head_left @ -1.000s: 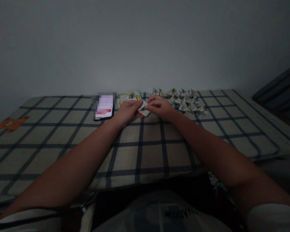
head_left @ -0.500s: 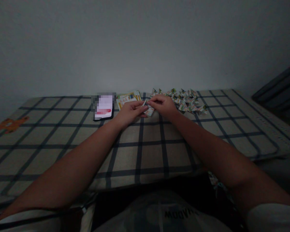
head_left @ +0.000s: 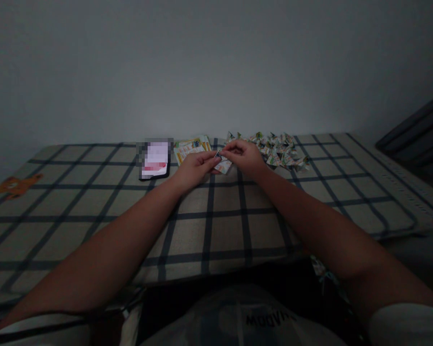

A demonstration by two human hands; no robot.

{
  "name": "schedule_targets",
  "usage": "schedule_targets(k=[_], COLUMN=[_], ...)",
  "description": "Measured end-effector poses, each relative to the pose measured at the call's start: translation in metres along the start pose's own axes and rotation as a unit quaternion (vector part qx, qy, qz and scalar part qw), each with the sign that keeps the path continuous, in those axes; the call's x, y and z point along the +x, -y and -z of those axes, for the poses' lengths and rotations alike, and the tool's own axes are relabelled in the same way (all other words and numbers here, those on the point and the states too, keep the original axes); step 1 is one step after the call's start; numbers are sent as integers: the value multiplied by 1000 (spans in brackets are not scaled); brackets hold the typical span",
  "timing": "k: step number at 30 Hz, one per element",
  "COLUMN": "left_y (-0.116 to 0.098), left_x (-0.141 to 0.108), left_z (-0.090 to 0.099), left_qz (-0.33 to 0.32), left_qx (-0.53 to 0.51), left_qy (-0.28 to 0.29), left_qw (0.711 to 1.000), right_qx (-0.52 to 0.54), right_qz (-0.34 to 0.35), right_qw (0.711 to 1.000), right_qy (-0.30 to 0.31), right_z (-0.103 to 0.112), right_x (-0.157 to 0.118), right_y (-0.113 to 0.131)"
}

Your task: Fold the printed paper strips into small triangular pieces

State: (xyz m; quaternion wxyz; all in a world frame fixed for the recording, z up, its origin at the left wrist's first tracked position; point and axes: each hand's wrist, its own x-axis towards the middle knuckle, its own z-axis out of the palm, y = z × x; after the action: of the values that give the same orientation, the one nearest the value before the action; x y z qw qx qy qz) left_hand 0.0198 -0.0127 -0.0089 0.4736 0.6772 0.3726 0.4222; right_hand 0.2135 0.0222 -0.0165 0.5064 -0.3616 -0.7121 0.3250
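Both my hands meet at the far middle of a checked bedspread (head_left: 216, 226). My left hand (head_left: 195, 168) and my right hand (head_left: 244, 156) pinch one small printed paper piece (head_left: 223, 166) between their fingertips, just above the cloth. Its folds are too small and dim to make out. Right behind my right hand lies a heap of several folded printed paper pieces (head_left: 277, 149). A stack of flat printed sheets (head_left: 190, 145) lies just behind my left hand.
A phone (head_left: 154, 161) with a lit screen lies left of the sheets. An orange shape (head_left: 12, 185) sits at the far left edge. A plain wall rises behind the bed. A dark object (head_left: 418, 137) stands at the right.
My hands have shifted slightly to the right with the paper piece, and my right fingers have lifted and closed over its top edge.
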Motion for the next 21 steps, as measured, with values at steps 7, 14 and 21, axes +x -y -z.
schedule_targets(k=[7, 14, 21], left_y=[-2, 1, 0], left_x=[1, 5, 3], left_z=[0, 6, 6], left_qz=[19, 99, 117], left_qx=[-94, -170, -190], left_qy=[-30, -49, -22], left_qw=[995, 979, 975], right_qx=[30, -4, -40], right_qz=[5, 28, 76], right_qw=[999, 999, 996], right_qy=[-26, -38, 16], right_z=[-1, 2, 4], right_x=[-1, 0, 1], right_y=[6, 4, 5])
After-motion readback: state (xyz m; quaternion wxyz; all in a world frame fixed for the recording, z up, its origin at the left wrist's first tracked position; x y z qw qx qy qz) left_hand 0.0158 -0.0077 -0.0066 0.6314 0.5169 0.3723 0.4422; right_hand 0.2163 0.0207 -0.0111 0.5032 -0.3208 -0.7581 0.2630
